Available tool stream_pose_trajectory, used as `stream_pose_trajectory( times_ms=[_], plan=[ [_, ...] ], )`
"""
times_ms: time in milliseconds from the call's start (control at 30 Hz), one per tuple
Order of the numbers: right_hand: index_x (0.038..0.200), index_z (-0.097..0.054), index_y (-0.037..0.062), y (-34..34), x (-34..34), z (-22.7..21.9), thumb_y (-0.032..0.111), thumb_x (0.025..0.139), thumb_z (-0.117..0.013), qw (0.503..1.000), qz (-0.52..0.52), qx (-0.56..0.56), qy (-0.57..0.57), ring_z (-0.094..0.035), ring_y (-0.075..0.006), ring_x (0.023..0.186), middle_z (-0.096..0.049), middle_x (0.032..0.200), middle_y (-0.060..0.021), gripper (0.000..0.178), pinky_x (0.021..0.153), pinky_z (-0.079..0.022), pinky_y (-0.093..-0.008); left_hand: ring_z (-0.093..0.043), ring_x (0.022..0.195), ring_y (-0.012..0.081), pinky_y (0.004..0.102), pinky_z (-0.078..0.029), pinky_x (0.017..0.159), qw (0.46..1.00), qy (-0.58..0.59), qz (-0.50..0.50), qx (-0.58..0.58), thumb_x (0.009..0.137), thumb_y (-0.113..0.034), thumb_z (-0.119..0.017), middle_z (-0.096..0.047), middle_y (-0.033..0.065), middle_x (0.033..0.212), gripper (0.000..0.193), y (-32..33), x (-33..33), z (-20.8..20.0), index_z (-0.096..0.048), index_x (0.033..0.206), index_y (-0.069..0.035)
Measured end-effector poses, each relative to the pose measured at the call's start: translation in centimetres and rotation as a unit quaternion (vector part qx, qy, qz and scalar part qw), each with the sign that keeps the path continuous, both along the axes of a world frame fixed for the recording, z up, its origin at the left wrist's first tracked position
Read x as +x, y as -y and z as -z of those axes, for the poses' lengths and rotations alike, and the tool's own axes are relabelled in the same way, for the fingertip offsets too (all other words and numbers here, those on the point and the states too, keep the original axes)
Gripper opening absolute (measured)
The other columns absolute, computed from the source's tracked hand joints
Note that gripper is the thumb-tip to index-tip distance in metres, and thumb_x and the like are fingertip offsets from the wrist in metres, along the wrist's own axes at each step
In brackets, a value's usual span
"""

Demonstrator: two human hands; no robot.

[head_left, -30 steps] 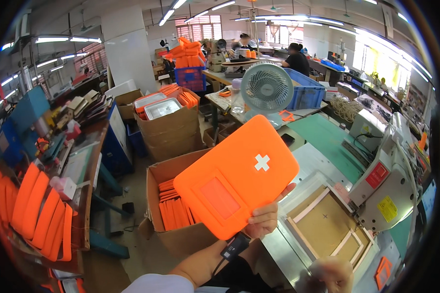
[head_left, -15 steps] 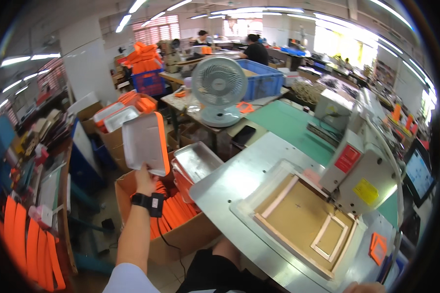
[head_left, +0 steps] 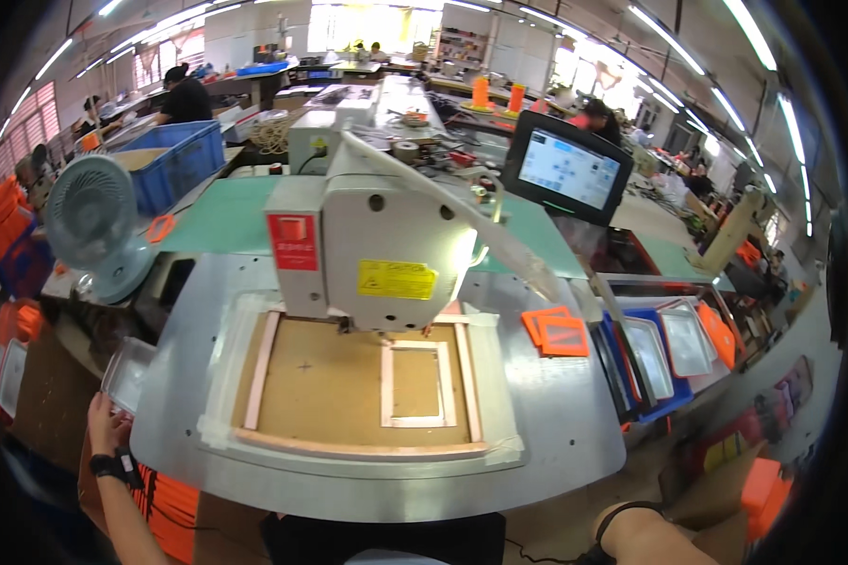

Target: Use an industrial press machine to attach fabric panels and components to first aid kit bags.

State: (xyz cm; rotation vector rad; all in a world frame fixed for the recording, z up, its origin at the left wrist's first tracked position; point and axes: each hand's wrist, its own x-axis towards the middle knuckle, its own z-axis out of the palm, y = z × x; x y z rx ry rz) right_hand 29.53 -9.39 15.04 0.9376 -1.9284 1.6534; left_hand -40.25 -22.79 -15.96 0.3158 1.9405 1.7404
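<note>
At the lower left, my left hand (head_left: 108, 428), a black band on its wrist, is closed at the near corner of a clear-faced rectangular panel (head_left: 130, 375). That panel lies beside the left edge of a metal table (head_left: 184, 438). Below the hand, orange pieces (head_left: 171, 508) stand packed in a cardboard box. My right hand (head_left: 643, 532) is low at the right, in front of the table; a black band loops over it and its fingers are hidden. A programmable sewing machine head (head_left: 377, 245) stands over a tan board (head_left: 325, 391) bordered by pale strips, with a smaller white rectangular frame (head_left: 391, 395) on it.
Orange pieces with cut-out windows (head_left: 558, 333) lie on the table's right. Beyond is a blue bin (head_left: 671, 405) with clear-faced panels. A touchscreen (head_left: 565, 169) stands at the back right; a fan (head_left: 89, 217) and blue crate (head_left: 174, 165) stand left. Other people sit farther back.
My view has swung right toward the machine. My left hand, which held up an orange-edged panel, is now lower, beside the table edge. More of my right arm shows.
</note>
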Motion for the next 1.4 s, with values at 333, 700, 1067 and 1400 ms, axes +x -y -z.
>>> stream_pose_trajectory(
  times_ms=[333,700,1067,1400],
  plan=[
    [0.107,-0.067,0.0003,-19.1,11.1,11.2,0.011,0.075,-0.076,0.452,0.765,0.270,0.370,-0.063,-0.0280,0.090,-0.062,0.097,-0.0125,0.035,0.077,-0.050,-0.0337,-0.049,0.129,0.0232,0.0379,-0.037,0.105,0.940,-0.338,0.023,0.048,0.099,-0.013,-0.049,-0.050,0.0096,0.143,0.040,-1.6,11.8,-12.5,-0.051,0.138,-0.007],
    [0.108,-0.064,-0.0005,-24.0,13.0,14.2,0.013,0.070,-0.080,0.511,0.715,0.252,0.404,-0.061,-0.0340,0.103,-0.061,0.110,-0.0185,0.043,0.088,-0.049,-0.0379,-0.031,0.141,0.0447,0.0614,-0.028,0.111,0.470,-0.566,0.677,0.020,0.090,-0.033,-0.067,-0.032,0.0216,0.154,0.062,-16.1,38.3,-21.0,-0.046,0.143,-0.011],
    [0.098,-0.062,0.0014,-19.7,7.6,9.3,0.006,0.081,-0.073,0.669,0.616,0.006,0.415,-0.060,-0.0146,0.060,-0.062,0.071,-0.0069,0.021,0.052,-0.046,-0.0289,-0.031,0.145,0.0260,0.0689,-0.014,0.114,0.430,-0.745,0.479,-0.175,0.093,-0.049,-0.054,-0.039,0.0104,0.153,0.063,-21.2,30.9,-15.4,-0.044,0.146,-0.017],
    [0.143,-0.037,0.0022,-16.7,-6.0,13.2,0.001,0.088,-0.066,0.702,0.531,-0.004,0.475,-0.063,-0.0138,0.056,-0.060,0.072,-0.0058,0.062,0.049,-0.053,-0.0289,-0.033,0.143,0.0316,0.0657,-0.026,0.112,0.494,-0.685,0.490,-0.215,0.086,-0.022,-0.065,-0.043,0.0165,0.147,0.057,-20.6,32.0,-18.2,-0.050,0.140,-0.010]
  ],
)
